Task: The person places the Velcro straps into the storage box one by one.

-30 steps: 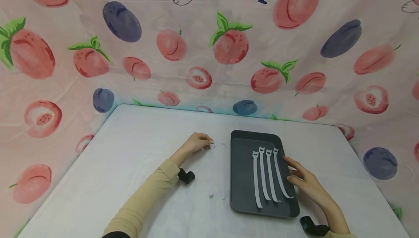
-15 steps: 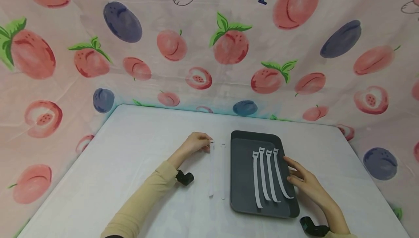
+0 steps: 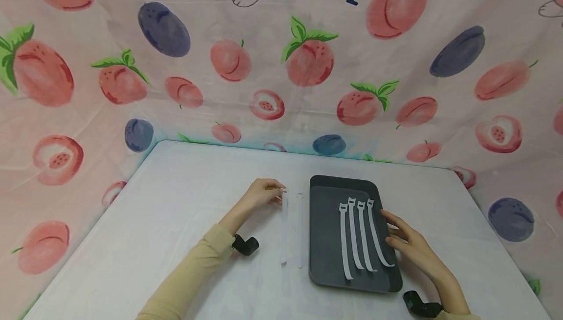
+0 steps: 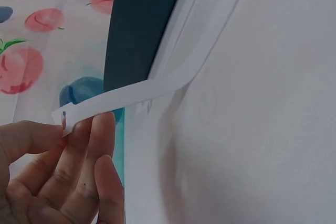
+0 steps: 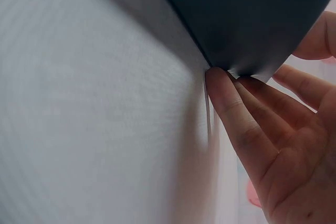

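My left hand (image 3: 263,192) pinches the slotted head of a white hook-and-loop cable tie (image 4: 126,94) between thumb and forefinger. In the left wrist view that end is raised and the strap bends down toward the white table. A second white cable tie (image 3: 300,232) lies flat just to its right. Several more cable ties (image 3: 363,237) lie side by side in a dark grey tray (image 3: 324,242), slotted heads toward the far side. My right hand (image 3: 409,242) touches the tray's right side with relaxed, extended fingers (image 5: 241,124).
The white table (image 3: 184,183) reaches back to a pink fruit-printed cloth (image 3: 246,100) hanging behind and at both sides. Black wrist cameras (image 3: 246,245) sit on both wrists, the right one beside the tray's near corner.
My left wrist and forearm have shifted slightly left and toward me, while the fingertips stay at the cable tie's head. The right hand and the tray have not moved.
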Demonstrator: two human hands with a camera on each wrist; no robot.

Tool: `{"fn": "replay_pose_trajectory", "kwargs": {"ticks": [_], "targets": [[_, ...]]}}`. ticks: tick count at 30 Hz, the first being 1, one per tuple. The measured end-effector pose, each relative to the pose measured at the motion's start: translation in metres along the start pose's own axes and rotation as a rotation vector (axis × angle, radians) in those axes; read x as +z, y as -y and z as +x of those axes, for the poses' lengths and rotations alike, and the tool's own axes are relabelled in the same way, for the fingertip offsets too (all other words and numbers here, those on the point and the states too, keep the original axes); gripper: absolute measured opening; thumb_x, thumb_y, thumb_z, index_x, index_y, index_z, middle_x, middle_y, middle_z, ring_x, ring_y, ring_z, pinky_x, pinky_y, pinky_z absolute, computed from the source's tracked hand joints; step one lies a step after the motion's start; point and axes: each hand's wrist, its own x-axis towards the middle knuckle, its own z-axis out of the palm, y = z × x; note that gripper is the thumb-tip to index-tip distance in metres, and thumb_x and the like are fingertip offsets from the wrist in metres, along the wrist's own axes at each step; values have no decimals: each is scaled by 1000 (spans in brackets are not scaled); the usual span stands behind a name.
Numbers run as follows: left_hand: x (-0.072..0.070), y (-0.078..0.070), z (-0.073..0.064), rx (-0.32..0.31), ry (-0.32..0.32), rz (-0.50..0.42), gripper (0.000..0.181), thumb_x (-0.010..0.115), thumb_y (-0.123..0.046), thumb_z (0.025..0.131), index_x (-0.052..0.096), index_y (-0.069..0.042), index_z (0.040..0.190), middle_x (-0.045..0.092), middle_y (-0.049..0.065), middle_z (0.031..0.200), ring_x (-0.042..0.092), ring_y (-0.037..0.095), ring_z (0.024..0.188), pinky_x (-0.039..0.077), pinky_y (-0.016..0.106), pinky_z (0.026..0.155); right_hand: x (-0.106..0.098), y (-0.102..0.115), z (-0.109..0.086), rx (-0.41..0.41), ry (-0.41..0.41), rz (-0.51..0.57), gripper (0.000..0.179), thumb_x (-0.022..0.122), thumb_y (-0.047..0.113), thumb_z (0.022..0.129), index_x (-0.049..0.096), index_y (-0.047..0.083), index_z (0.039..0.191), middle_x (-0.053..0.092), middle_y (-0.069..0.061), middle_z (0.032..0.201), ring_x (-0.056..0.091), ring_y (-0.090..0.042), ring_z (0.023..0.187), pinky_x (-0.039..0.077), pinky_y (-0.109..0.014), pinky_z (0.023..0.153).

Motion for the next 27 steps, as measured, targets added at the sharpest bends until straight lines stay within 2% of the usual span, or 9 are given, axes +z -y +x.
{"fn": "replay_pose_trajectory", "kwargs": {"ticks": [9,14,20,27], "targets": [[-1,-1,-11,37,-12,-30,24,56,-12,95,68,0,113,72,21,95,73,19,77,54,30,71,0,-1,0,-8,0,-6,62,56,18,94,31,16,151,41,-27,146,52,-51,121,43,-66,92],[-1,-2,-16,38,-21,-71,25,57,-11,94,67,2,113,72,23,95,72,15,73,55,36,75,0,-1,0,-6,-1,-6,62,56,18,94,31,16,151,41,-27,146,52,-51,121,43,-66,92],[-2,-5,-23,59,-28,-100,25,59,-14,95,67,2,113,72,24,97,72,20,77,55,41,79,-1,0,0,1,13,3,62,56,18,95,30,18,152,40,-27,147,51,-51,122,44,-65,92],[-3,-15,-33,71,-40,-116,25,59,-14,94,68,0,112,70,26,97,72,18,77,54,45,82,-1,-1,-1,4,18,4,62,55,18,95,29,19,152,40,-27,147,51,-51,123,43,-66,92]]}}
